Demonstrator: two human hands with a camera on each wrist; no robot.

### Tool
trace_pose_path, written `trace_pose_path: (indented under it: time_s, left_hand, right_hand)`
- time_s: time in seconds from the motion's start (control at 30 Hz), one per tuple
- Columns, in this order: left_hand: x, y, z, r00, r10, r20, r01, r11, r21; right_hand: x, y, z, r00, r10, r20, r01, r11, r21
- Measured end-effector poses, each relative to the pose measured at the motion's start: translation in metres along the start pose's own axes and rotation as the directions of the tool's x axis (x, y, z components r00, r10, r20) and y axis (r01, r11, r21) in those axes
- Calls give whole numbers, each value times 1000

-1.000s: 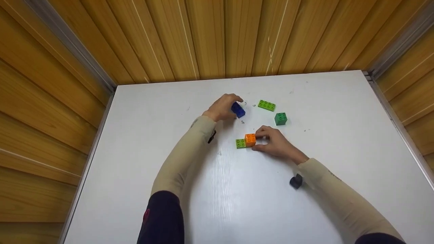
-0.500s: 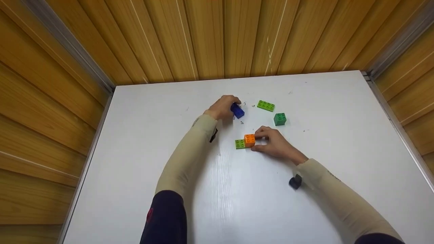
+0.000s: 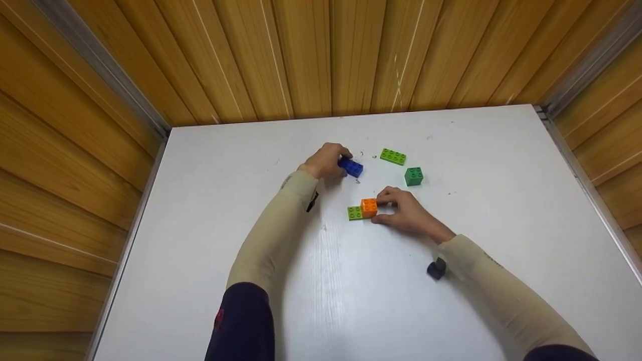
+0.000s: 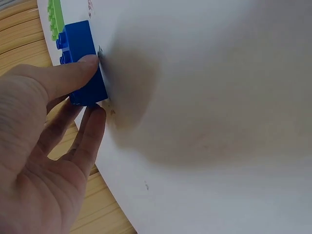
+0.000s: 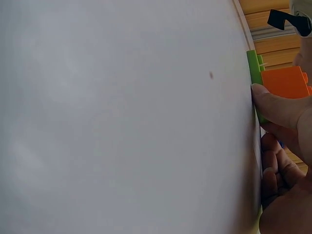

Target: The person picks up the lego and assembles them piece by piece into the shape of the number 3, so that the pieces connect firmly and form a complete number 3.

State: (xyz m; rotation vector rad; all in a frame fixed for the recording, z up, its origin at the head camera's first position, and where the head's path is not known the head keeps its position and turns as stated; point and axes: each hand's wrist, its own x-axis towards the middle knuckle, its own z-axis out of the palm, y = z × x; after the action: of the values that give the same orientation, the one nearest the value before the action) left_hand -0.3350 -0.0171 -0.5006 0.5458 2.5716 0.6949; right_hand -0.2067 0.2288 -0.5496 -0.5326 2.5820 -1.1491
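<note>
A blue toy building brick (image 3: 352, 167) lies towards the back of the table, and my left hand (image 3: 325, 159) grips its left end. In the left wrist view the thumb presses on the side of the blue brick (image 4: 86, 46), with fingers behind its near end. My right hand (image 3: 407, 210) holds the right end of a flat lime-green brick (image 3: 354, 213) on the table. An orange brick (image 3: 369, 207) sits upright on that flat brick's right half. In the right wrist view my thumb touches the side of the flat brick (image 5: 255, 68), beside the orange brick (image 5: 285, 82).
A second flat lime-green brick (image 3: 393, 156) lies right of the blue one, with a dark green brick (image 3: 414, 176) just in front of it. Both rest on the white table (image 3: 210, 200). Wood-plank walls (image 3: 301, 55) stand along its back and sides.
My left hand has closed on the blue brick and turned it, so it lies more sideways. The right hand and the orange and lime-green bricks have stayed in place.
</note>
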Motion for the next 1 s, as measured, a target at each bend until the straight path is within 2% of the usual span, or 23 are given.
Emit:
trace_pose_path:
  time_s: [0.2,0.47,0.67,0.87,1.0]
  left_hand:
    - [-2,-2,2,1000,4,2,-4,1000,14]
    - [-5,-6,4,998,59,-8,-59,998,12]
    - [-13,-6,2,997,68,-23,-69,997,-32]
    - [-22,-6,-5,990,123,-66,-126,991,-44]
    - [-27,-9,-9,987,127,-102,-133,990,-57]
  right_hand:
    - [-1,-2,0,1000,-6,-9,6,1000,0]
    - [-2,1,0,1000,15,4,-15,1000,10]
    - [-4,4,-1,1000,-3,5,2,995,103]
    - [-4,5,-4,1000,4,10,-5,992,127]
    - [-3,6,-5,1000,16,5,-16,990,139]
